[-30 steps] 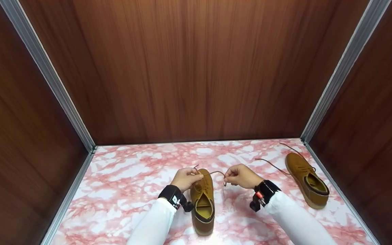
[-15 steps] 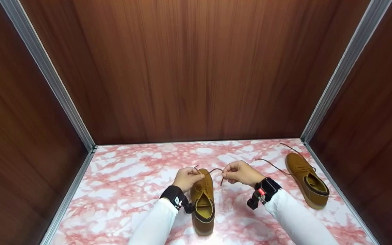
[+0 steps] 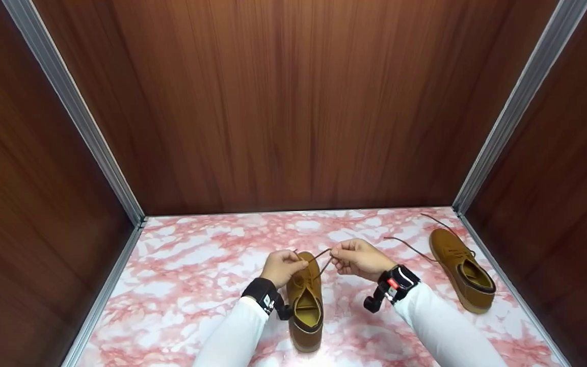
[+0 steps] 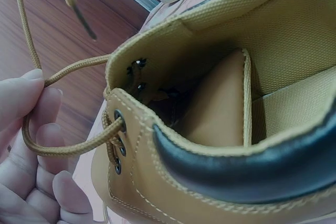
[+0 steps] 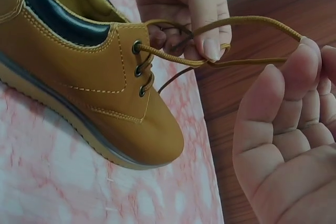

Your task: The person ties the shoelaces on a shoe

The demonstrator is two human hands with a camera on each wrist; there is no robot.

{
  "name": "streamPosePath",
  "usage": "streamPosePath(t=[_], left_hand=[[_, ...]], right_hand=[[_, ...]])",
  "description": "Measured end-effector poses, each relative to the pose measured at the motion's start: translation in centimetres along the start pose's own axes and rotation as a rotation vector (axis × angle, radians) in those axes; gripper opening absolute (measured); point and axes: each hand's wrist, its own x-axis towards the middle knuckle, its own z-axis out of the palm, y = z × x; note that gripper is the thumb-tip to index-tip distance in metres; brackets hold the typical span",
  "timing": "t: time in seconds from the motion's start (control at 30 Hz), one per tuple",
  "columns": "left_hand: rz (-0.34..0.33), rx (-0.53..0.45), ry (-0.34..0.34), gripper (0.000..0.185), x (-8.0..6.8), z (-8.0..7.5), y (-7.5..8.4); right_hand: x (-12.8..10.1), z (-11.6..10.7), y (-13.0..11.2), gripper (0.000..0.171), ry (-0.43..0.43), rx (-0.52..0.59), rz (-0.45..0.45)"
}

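Note:
A tan lace-up shoe (image 3: 306,340) stands on the table with its toe pointing away from me. Over its front, my left hand (image 3: 279,267) pinches the shoelace (image 5: 252,19) between thumb and index finger, where the strands cross. To the right of the shoe, my right hand (image 3: 362,259) pinches the same lace between thumb and fingertips. Two strands run between the hands as a narrow loop in the right wrist view. One lace end dangles loose near the top in the left wrist view. The laces pass through metal eyelets (image 4: 119,121) beside the shoe's opening.
Another tan shoe (image 3: 449,250) stands at the right, its untied laces (image 3: 408,246) trailing on the table. The table (image 3: 181,285) has a red and white marbled top. Brown wood panels (image 3: 293,112) with metal corner strips enclose the back and both sides.
My right hand has moved slightly left and up, toward the left hand. The lace end that hung below it now slants back toward the shoe. My left hand has barely moved.

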Motion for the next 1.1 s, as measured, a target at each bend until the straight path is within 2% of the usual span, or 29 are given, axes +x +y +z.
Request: streamPosePath(t=[0.13,0.3,0.47,0.63,0.7,0.83,1.1], left_hand=[[-0.018,0.001,0.002,0.018,0.0,0.0,0.0],[-0.017,-0.007,0.006,0.018,0.0,0.1,0.0],[-0.019,-0.018,0.015,0.018,0.1,0.2,0.0],[-0.020,-0.015,0.014,0.018,0.0,0.2,0.0],[-0.008,-0.003,0.013,0.019,-0.1,0.1,0.0],[-0.014,0.007,0.003,0.019,-0.2,-0.1,-0.1],[-0.005,0.026,-0.015,0.020,-0.4,-0.3,-0.4]], right_hand=[[0.0,0.1,0.0,0.015,-0.014,0.023,-0.004],[0.4,0.9,0.3,0.010,0.067,-0.037,-0.014],[0.7,2.1,0.7,0.010,0.176,-0.243,-0.058],[0.7,3.4,1.2,0.014,0.231,-0.545,-0.184],[0.7,3.9,1.3,0.014,0.241,-0.634,-0.238],[0.9,4.8,1.6,0.014,0.248,-0.748,-0.304],[1.1,5.3,2.3,0.013,0.265,-0.974,-0.353]])
